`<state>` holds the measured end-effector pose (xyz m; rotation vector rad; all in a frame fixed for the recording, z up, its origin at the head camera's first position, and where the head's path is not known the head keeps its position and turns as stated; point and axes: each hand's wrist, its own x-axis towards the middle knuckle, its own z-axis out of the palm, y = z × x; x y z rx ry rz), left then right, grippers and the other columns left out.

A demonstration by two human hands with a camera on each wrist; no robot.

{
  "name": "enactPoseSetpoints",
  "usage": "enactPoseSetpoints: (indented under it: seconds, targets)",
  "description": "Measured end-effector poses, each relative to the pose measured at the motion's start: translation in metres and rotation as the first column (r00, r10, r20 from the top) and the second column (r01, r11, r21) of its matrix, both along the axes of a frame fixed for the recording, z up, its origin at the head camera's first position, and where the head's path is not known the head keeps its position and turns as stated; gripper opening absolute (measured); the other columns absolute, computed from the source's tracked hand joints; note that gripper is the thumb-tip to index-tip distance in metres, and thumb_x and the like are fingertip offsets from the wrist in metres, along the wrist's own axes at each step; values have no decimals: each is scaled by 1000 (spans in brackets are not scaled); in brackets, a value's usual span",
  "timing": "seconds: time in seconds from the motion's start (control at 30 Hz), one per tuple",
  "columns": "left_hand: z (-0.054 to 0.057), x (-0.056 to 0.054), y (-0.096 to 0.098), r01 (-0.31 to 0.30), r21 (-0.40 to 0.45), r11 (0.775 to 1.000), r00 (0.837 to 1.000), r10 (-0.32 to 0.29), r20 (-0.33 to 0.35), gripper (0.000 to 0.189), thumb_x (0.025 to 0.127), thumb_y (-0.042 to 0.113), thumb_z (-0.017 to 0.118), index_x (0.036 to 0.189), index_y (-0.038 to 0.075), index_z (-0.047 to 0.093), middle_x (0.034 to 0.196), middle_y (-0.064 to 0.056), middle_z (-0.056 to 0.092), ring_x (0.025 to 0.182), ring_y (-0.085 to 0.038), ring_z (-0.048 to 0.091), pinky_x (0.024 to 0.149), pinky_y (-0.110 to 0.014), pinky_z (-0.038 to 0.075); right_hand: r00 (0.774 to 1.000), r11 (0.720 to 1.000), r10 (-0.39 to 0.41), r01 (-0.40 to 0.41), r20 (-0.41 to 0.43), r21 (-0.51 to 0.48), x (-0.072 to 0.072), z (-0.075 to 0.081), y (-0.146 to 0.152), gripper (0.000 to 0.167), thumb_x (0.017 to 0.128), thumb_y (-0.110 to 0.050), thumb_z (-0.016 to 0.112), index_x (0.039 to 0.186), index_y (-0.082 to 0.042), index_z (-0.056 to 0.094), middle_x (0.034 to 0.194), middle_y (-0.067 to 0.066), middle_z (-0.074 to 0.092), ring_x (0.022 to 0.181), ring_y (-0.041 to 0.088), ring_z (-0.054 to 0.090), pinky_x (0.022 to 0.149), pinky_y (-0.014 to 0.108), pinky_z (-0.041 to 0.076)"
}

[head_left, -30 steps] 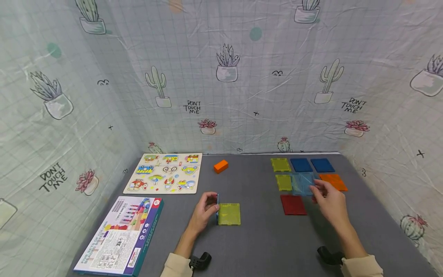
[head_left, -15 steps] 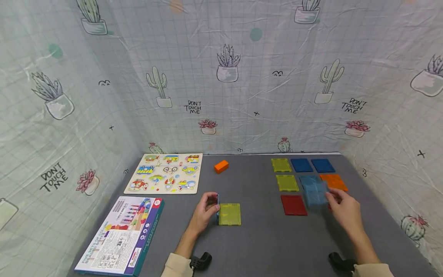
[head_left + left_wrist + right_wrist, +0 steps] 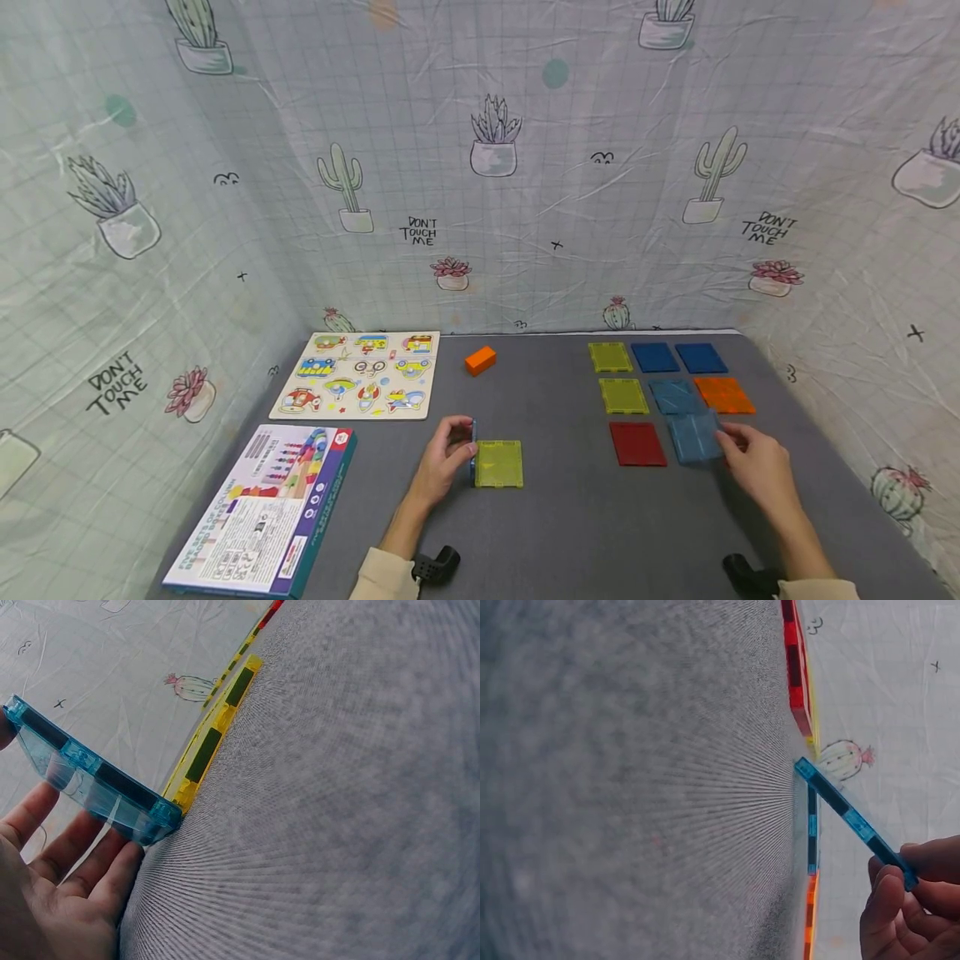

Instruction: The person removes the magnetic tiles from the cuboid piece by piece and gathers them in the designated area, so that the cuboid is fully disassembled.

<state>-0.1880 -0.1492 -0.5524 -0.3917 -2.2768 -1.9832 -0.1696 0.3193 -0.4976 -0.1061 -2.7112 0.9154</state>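
In the head view, my left hand (image 3: 438, 465) holds a clear light blue magnetic tile (image 3: 90, 769) upright on its edge. That tile stands against the left side of a yellow magnetic tile (image 3: 499, 464) lying flat. My right hand (image 3: 763, 467) pinches a second light blue magnetic tile (image 3: 693, 437) by its right edge, thumb on one face and fingers on the other. In the right wrist view this tile slants, its far edge low by the cloth. A red tile (image 3: 637, 444) lies just left of it, and another light blue tile (image 3: 675, 397) lies behind.
Further tiles lie flat at the right: yellow (image 3: 623, 396), orange (image 3: 724, 395) and dark blue (image 3: 654, 357). An orange block (image 3: 480, 361) sits at the back. A wooden picture puzzle board (image 3: 356, 375) and a printed box (image 3: 258, 508) occupy the left side.
My right hand has drawn its light blue tile toward the front right, off the flat tiles, and lowered it beside the red one. The left hand keeps its place.
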Motion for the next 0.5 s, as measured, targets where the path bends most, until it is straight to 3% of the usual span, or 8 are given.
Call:
enactPoseSetpoints:
  seconds: [0.3, 0.37, 0.5]
  targets:
    - [-1, 0, 0, 2, 7, 1000, 1000, -2, -22, 38, 93, 8, 60, 129, 1, 53, 126, -23, 59, 116, -38, 59, 96, -20, 50, 988, 999, 33, -33, 149, -4, -3, -1, 8, 42, 102, -20, 55, 123, 16, 59, 87, 21, 72, 57, 10, 61, 53, 26, 49]
    - [-1, 0, 0, 3, 1, 1000, 1000, -3, -23, 38, 93, 7, 60, 130, 1, 52, 126, -23, 58, 116, -37, 58, 96, -20, 50, 979, 999, 34, -38, 202, 12, -5, -1, 10, 50, 102, -26, 57, 125, 17, 56, 93, 25, 71, 61, 14, 64, 57, 31, 52]
    - [0, 1, 0, 6, -3, 1000, 1000, -6, -20, 39, 93, 9, 61, 130, 2, 52, 127, -24, 58, 117, -38, 58, 96, -19, 49, 951, 995, 42, -67, 305, 75, -11, 0, 13, 71, 97, -43, 63, 128, 19, 51, 109, 36, 64, 83, 37, 67, 74, 50, 54]
